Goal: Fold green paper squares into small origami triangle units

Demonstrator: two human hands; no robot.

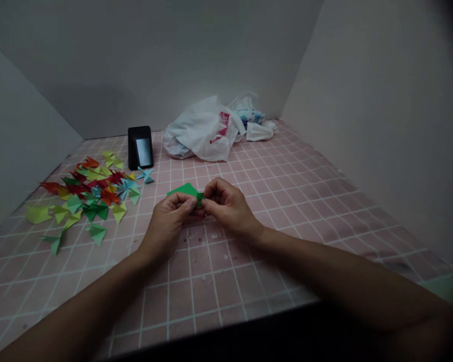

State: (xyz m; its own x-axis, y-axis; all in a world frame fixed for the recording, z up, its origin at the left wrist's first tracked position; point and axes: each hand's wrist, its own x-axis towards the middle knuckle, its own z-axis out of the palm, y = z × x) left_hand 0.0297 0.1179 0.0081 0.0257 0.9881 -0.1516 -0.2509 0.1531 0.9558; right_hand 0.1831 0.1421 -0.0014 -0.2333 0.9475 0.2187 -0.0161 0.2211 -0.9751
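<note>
A green paper piece point(186, 190) is held just above the pink gridded tabletop point(287, 186), partly folded, with a flat corner sticking out to the far left. My left hand point(169, 221) pinches its near edge with curled fingers. Beside it, my right hand point(228, 206) pinches the paper's right end between thumb and fingertips. The two hands touch at the fold. Part of the paper is hidden behind my fingers.
A heap of several folded paper shapes point(88, 193) in red, yellow, green and blue lies at the left. A dark phone point(140, 147) stands upright behind it. White plastic bags point(207, 130) sit at the back. Grey walls close in on three sides.
</note>
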